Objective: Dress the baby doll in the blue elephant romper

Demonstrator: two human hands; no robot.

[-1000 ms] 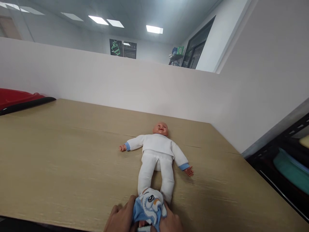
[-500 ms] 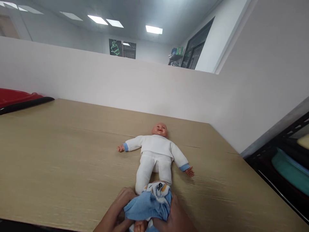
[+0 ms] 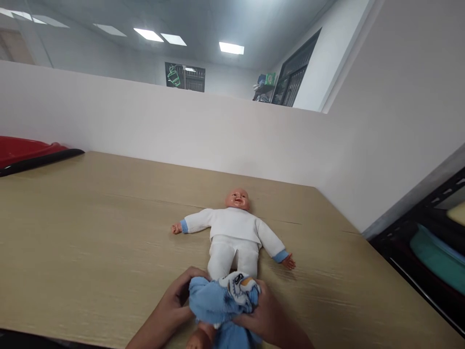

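Note:
A baby doll in a white long-sleeved top and white leggings lies on its back, head away from me. Bunched blue doll pants, with a white, orange and black cartoon print, sit around its lower legs. My left hand grips the left side of the pants, thumb below and fingers near the doll's leg. On the other side, my right hand is closed on the fabric at the printed edge. One bare doll foot pokes out beneath the cloth; the other foot is hidden.
The doll lies on a wood-grain table against a white wall. A red tub with a black edge stands at the far left. To the right, a black rack holds teal items.
The pants have shifted slightly up the doll's legs, and more of the foot shows below. My left hand has turned and opened wider around the fabric. The doll has tilted a little.

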